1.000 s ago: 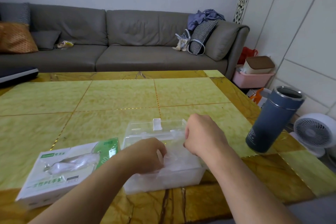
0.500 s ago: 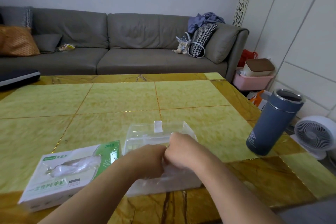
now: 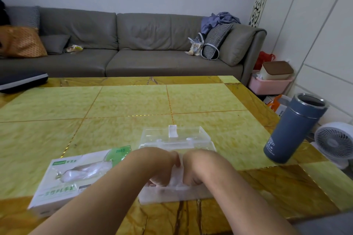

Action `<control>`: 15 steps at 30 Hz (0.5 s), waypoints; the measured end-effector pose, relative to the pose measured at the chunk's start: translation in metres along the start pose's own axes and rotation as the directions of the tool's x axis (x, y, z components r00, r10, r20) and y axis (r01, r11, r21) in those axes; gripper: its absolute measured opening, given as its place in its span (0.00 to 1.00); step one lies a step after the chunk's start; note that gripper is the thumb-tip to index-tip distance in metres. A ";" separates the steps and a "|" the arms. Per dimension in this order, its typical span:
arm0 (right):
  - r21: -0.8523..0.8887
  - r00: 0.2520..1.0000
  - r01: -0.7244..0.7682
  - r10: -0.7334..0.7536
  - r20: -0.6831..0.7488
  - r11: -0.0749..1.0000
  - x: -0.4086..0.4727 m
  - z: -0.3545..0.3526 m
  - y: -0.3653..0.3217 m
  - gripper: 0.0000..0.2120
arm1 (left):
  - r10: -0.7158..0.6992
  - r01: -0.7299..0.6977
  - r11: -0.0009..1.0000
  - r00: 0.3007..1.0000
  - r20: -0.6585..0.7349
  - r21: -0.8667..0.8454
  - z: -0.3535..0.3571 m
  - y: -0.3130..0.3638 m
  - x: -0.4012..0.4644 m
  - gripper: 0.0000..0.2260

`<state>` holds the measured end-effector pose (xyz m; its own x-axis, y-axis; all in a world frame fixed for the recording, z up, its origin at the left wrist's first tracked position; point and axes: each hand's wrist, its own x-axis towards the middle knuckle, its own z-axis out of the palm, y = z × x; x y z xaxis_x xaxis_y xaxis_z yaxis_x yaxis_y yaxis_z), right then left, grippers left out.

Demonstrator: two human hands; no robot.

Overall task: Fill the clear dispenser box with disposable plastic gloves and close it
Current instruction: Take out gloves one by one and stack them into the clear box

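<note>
Yellow-green table [image 3: 124, 105], near edge: left hand [image 3: 162, 168], right hand [image 3: 196, 166] curled, pressing plastic gloves [image 3: 176, 176] into open clear dispenser box [image 3: 175, 194].

Both hands [image 3: 179, 170] in clear box [image 3: 175, 139]

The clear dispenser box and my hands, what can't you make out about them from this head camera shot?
- Head view: fingertips of the left hand and right hand are hidden, curled down into the clear dispenser box.
- How full the box is: hands cover it.
- Gloves: pale blur, count unreadable.
- Glove carton: near corner hidden by the left forearm.
</note>
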<state>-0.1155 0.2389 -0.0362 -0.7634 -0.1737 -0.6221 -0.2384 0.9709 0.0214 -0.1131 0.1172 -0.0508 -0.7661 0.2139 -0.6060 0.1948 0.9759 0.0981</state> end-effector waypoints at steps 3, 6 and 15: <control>-0.030 1.000 -0.010 0.010 -0.003 0.999 -0.001 -0.001 0.000 0.13 | 0.013 -0.012 1.000 0.999 -0.032 0.028 0.002 -0.001 -0.002 0.33; -0.061 1.000 -0.015 0.017 0.026 0.998 -0.001 -0.003 -0.001 0.13 | 0.002 0.000 0.999 0.999 -0.032 0.051 0.003 0.001 -0.004 0.36; -0.037 0.995 -0.077 0.075 -0.058 0.996 0.010 0.003 0.005 0.10 | 0.057 -0.053 0.997 0.995 -0.084 0.053 0.002 0.005 -0.011 0.35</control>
<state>-0.1222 0.2423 -0.0448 -0.8127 -0.1094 -0.5723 -0.2004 0.9748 0.0982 -0.1020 0.1193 -0.0451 -0.8024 0.2719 -0.5312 0.2672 0.9596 0.0875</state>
